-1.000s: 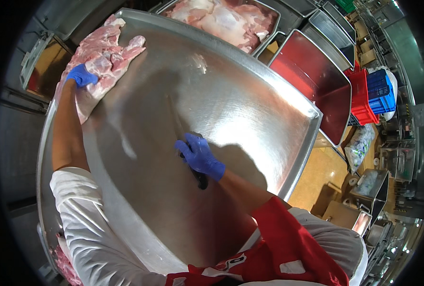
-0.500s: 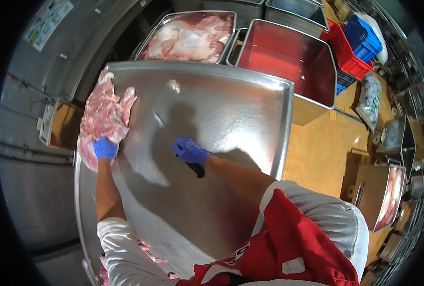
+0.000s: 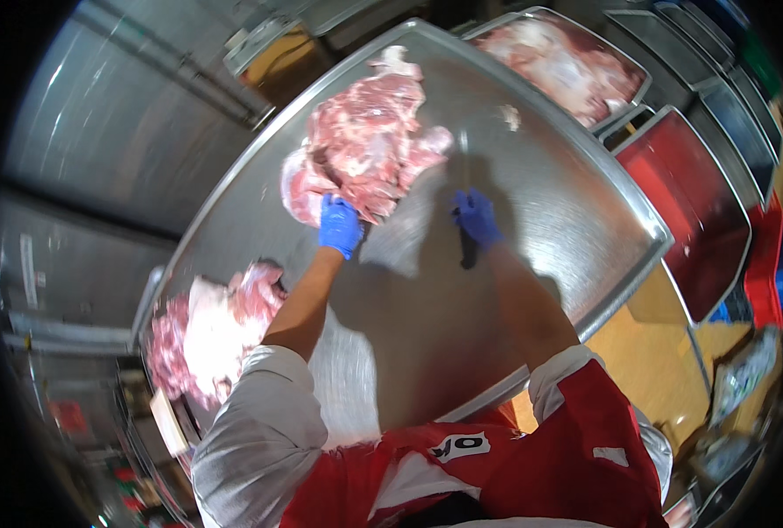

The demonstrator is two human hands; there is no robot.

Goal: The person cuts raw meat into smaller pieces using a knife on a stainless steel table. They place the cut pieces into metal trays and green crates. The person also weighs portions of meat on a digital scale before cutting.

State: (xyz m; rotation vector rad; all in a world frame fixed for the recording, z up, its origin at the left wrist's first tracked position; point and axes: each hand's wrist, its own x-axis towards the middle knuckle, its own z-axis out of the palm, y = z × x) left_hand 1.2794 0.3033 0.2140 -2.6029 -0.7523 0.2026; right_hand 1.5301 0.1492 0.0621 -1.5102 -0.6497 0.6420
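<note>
A large slab of raw pink meat (image 3: 365, 123) lies spread on the steel table (image 3: 532, 167). My left hand (image 3: 341, 227), in a blue glove, grips the near edge of this slab with its fingers closed on it. To the right of the meat, my right hand (image 3: 477, 217), gloved in blue too, is wrapped round a knife (image 3: 468, 252). The knife's black handle sticks out below the fist, and its thin blade points away from me, blurred, apart from the meat.
Another pile of meat (image 3: 211, 334) sits at the table's left corner. Beyond the far right edge stand a metal tray of meat (image 3: 567, 66), a deep reddish tub (image 3: 686, 202) and stacked metal tubs (image 3: 735, 123). A red crate (image 3: 764, 264) is at the far right.
The view has turned left, so the table looks tilted and the left meat pile shows. My left hand keeps hold of the slab, which has shifted inward from the table's left edge.
</note>
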